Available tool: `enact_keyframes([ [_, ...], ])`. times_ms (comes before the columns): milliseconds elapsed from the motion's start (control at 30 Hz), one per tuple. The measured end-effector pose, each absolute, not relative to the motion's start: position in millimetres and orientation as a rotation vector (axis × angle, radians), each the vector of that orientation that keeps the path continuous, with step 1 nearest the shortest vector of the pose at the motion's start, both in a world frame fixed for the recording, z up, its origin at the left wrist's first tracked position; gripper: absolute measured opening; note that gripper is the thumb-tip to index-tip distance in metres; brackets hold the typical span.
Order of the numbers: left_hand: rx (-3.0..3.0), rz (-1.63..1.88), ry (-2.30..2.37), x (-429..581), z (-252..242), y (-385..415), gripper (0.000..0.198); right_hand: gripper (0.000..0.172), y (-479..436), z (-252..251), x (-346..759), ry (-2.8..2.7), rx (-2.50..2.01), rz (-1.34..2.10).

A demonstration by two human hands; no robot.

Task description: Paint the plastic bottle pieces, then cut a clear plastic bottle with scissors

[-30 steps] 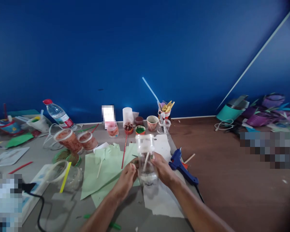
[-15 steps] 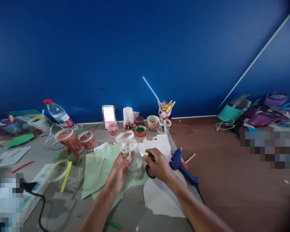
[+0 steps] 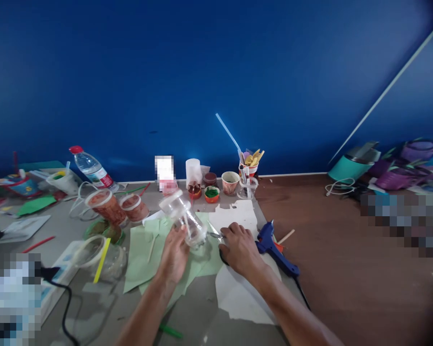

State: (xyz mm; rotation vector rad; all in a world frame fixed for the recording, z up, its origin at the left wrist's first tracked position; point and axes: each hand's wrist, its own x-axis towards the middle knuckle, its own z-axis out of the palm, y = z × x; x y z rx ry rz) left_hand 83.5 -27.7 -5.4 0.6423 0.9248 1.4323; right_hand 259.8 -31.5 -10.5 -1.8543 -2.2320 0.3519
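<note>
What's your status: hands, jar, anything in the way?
Left hand grips clear jar, tilted over green paper. Right hand covers scissors, grip unclear. Blue glue gun close beside right hand.

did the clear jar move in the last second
Yes. The clear jar went left and tipped, from the white paper to over the green paper.

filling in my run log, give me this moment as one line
left hand: holds clear jar, tilted | right hand: over scissors, grip unclear | beside it: blue glue gun

A blue glue gun (image 3: 270,245) lies by pale green paper (image 3: 147,250) under a deep blue wall (image 3: 202,72).
</note>
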Motion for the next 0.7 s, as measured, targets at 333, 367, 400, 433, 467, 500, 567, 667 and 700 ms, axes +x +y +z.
enact_keyframes([
  [333,0.640,1.330,0.951,94,-3,-33,0.044,0.021,-35,-10,269,-2.332,-1.906,0.280],
  [367,0.633,1.329,0.955,94,-3,-33,0.045,0.021,-35,-10,270,-2.344,-1.900,0.296],
  [400,0.628,1.330,0.956,94,-2,-33,0.045,0.020,-35,-10,272,-2.353,-1.895,0.312],
  [433,0.622,1.328,0.955,93,-2,-32,0.045,0.020,-35,-10,273,-2.362,-1.886,0.327],
  [467,0.616,1.323,0.952,93,-3,-32,0.044,0.021,-34,-10,274,-2.370,-1.877,0.339],
  [500,0.608,1.316,0.947,93,-3,-32,0.044,0.021,-34,-9,275,-2.380,-1.865,0.351],
  [567,0.583,1.298,0.937,93,-5,-31,0.045,0.022,-33,-8,276,-2.393,-1.850,0.374],
  [667,0.528,1.285,0.918,92,-9,-29,0.048,0.022,-32,-7,276,-2.385,-1.864,0.392],
  [700,0.512,1.289,0.909,92,-9,-28,0.049,0.022,-32,-6,276,-2.380,-1.871,0.393],
])
